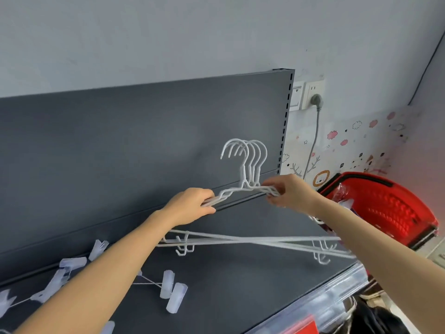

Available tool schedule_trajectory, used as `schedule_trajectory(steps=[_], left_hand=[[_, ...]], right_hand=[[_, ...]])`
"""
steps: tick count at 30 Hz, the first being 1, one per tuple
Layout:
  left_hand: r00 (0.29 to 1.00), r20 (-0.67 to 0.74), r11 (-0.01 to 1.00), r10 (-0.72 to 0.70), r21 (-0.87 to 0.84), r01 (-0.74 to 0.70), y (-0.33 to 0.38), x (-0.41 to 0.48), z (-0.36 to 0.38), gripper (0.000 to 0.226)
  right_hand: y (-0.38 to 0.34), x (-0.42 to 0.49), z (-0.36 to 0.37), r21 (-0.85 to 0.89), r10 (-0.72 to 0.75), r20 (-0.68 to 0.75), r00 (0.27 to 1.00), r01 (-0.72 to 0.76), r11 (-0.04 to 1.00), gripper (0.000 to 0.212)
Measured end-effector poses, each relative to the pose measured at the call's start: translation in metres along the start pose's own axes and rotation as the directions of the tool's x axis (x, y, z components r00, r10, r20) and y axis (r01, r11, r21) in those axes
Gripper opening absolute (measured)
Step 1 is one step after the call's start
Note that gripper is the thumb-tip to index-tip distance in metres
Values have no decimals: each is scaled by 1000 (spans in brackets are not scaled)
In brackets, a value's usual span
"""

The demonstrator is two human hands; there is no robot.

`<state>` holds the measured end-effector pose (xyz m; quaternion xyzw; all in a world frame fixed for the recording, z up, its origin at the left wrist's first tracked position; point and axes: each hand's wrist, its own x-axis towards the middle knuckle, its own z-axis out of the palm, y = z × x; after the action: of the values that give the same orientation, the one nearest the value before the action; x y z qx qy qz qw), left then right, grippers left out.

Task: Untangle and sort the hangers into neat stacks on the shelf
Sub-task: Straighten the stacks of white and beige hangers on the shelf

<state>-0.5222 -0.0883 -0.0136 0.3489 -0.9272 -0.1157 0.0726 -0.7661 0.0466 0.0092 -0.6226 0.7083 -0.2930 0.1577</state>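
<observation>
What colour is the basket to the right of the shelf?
The basket is red, with a dark handle grip; seen in the head view.

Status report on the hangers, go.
Left hand, right hand each grip one shoulder of the hanger bundle, hooks up. Clear clips lie loose on the shelf below.

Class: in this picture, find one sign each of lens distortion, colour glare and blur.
Head view: the wide lens tilts and slightly bows the back panel; the red basket glows, bleeding red onto the wall beside it; the clips at lower left look soft; the held hangers are fairly sharp.
</observation>
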Motion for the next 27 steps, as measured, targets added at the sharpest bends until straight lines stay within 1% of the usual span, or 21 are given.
schedule_trajectory(steps=[3,5,8,10,13,14,15,17,19,21,23,24,27], left_hand=[[998,-61,1000,16,-8,-16,0,-1,1,17],[996,-86,999,12,-30,-14,-1,-3,5,15],[995,-103,999,11,-36,-15,-3,-5,12,20],[997,-74,999,-28,-38,25,-8,-7,16,29],[991,-17,989,-133,-65,131,-22,-10,22,46],[987,-10,986,-158,-56,157,-25,-11,25,56],[985,-7,985,-170,-19,170,-27,-11,26,67],[987,11,983,-159,89,158,-20,-11,26,86],[989,40,981,-144,141,137,-5,-10,23,97],[993,53,991,-102,96,96,6,-5,23,99],[997,45,997,-60,50,57,11,0,26,99],[998,43,998,-53,42,51,12,2,27,100],[995,69,997,-66,-26,68,17,6,29,103]], right_hand=[[0,2,1,-57,-44,-7,999,44,997,19],[2,0,6,-65,-64,9,998,65,996,18],[6,-1,11,-145,-69,58,996,77,986,7],[9,-2,14,-204,-43,103,994,64,977,16],[15,-4,18,-181,9,129,992,14,983,26],[16,-4,19,-172,18,130,991,5,985,35],[16,-4,21,-186,26,126,992,-2,983,51],[17,-2,27,-284,34,89,995,-7,959,83],[15,1,32,-367,46,29,999,-32,930,98],[14,2,32,-379,68,-44,997,-79,922,103],[13,0,28,-349,103,-125,987,-140,926,102],[12,-3,28,-350,108,-134,985,-149,925,99],[10,-9,37,-426,103,-48,994,-113,898,87]])
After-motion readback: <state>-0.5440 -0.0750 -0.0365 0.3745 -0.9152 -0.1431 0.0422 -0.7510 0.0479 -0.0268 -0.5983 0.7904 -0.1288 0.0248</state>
